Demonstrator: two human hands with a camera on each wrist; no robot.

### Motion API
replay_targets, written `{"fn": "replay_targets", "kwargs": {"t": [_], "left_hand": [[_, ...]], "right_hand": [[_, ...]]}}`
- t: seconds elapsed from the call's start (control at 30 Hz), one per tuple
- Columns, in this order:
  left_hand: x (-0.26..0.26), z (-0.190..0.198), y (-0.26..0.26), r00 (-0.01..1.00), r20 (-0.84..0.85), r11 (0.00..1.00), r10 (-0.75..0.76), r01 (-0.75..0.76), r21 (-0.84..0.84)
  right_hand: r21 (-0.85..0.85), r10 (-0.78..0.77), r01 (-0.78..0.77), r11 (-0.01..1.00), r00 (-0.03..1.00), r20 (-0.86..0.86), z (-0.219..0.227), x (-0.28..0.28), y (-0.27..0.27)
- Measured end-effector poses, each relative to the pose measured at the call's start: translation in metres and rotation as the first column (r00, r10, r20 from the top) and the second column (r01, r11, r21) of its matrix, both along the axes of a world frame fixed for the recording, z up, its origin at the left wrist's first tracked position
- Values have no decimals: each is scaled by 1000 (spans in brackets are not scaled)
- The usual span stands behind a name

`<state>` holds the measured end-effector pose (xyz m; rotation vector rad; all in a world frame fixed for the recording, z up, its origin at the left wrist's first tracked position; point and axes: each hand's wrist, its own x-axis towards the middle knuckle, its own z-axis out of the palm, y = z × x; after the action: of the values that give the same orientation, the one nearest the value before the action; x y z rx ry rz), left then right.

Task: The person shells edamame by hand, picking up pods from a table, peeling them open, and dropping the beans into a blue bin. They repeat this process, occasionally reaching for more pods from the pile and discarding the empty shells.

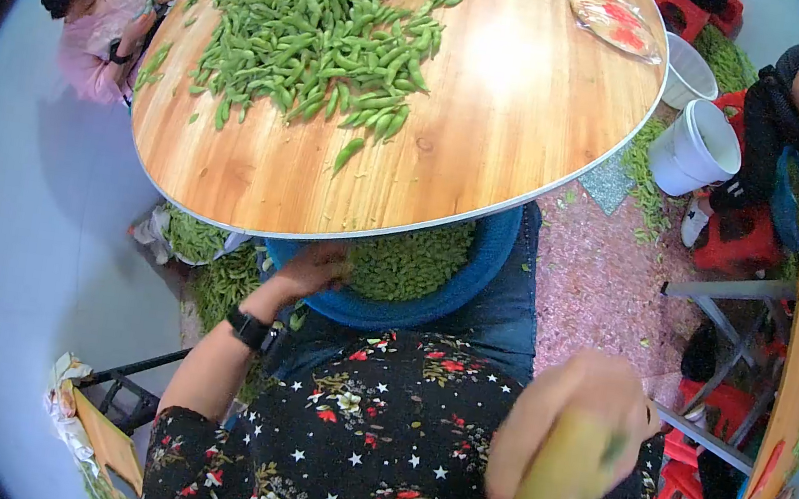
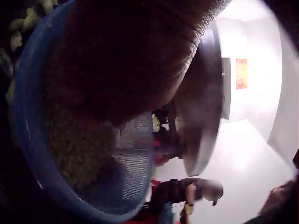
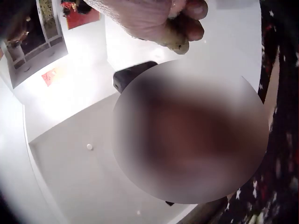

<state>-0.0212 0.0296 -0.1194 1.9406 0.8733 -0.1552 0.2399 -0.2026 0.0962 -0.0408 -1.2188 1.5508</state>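
My left hand (image 1: pixel 316 271) is over the near left rim of a blue basket (image 1: pixel 497 262), beside the shelled green beans (image 1: pixel 407 266) in it. In the left wrist view the same hand (image 2: pixel 126 60) is dark above the beans, its fingers in shadow. My right hand (image 1: pixel 573 429), blurred by motion, is raised in front of my chest, with a yellow-green patch along its fingers. Bent fingers with a yellowish tip show on the right hand (image 3: pixel 163 25) in its wrist view; I cannot tell whether it holds anything.
A round wooden table (image 1: pixel 493 151) overhangs the basket. Heaped bean pods (image 1: pixel 328 28) and a clear packet (image 1: pixel 616 24) lie on it. White buckets (image 1: pixel 680 150) stand at right, near another table (image 1: pixel 786 422). Seated people (image 1: pixel 109 40) are at both sides.
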Motion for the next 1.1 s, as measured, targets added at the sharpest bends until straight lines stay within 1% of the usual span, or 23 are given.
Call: {"fn": "replay_targets", "kwargs": {"t": [0.03,0.13,0.2,0.23,0.3,0.33,0.37,0.4,0.43,0.47,0.5,0.57,0.6,0.63,0.67,0.7,0.8,0.83,0.9,0.97,1.0,1.03,1.1], "left_hand": [[0,21,-14,983,-49,929,179,-185,-322],[-15,53,-39,951,36,882,306,-269,-387],[-29,76,-50,891,80,788,446,-349,-507],[-44,81,-53,889,87,790,450,-352,-502],[-80,88,-51,876,69,806,478,-406,-430],[-100,85,-46,954,2,948,300,-298,-113],[-120,80,-44,981,-127,973,145,-118,199],[-144,76,-49,981,-121,971,149,-122,206],[-165,71,-56,922,-347,882,173,12,471],[-172,69,-53,807,-533,726,254,206,657],[-158,87,-48,811,-528,719,250,209,662],[-111,144,-44,926,-111,797,362,-245,551],[-99,148,-39,944,75,764,320,-305,569],[-84,157,-32,944,86,761,320,-310,569],[-66,168,-23,961,171,750,219,-278,601],[-49,175,-14,963,248,733,109,-247,634],[-2,181,18,971,238,661,29,-197,724],[14,182,26,964,265,628,-16,-196,753],[44,187,31,952,289,644,-101,-159,748],[69,188,39,933,313,656,-179,-124,744],[81,178,45,910,337,667,-242,-97,739],[90,169,51,883,360,676,-302,-69,734],[101,161,63,886,342,633,-313,-73,770]], "right_hand": [[-193,-75,86,977,995,63,-1,2,-2],[-294,-252,272,916,962,105,-18,-1,8],[-397,-254,309,864,949,187,-19,-3,10],[-452,-233,298,841,953,195,-18,-4,12],[-433,-212,276,858,958,191,-17,-6,15],[-427,-194,256,867,964,184,-16,-6,17],[-417,-194,256,872,963,186,-13,-5,22],[-366,-187,237,900,968,169,-9,-4,27],[-310,-180,220,925,972,154,-4,-4,32],[-264,-121,155,952,982,143,3,-4,36],[-258,-4,45,965,988,156,14,-1,40],[-62,13,-5,998,991,132,24,-13,40],[-60,13,-4,998,990,140,27,-20,44],[107,23,-33,994,995,94,30,-27,49],[276,40,-53,960,998,54,34,-34,53],[283,36,-53,958,997,66,38,-39,57],[364,39,-52,930,998,43,42,-55,59],[356,2,9,934,1000,-31,39,-62,56],[348,-38,70,935,995,-96,42,-61,56],[20,-41,37,999,966,257,50,-44,57],[-95,-132,162,982,955,267,46,-43,59],[-207,-218,282,937,933,287,39,-42,61],[-553,-141,340,760,918,370,23,-31,64]]}}
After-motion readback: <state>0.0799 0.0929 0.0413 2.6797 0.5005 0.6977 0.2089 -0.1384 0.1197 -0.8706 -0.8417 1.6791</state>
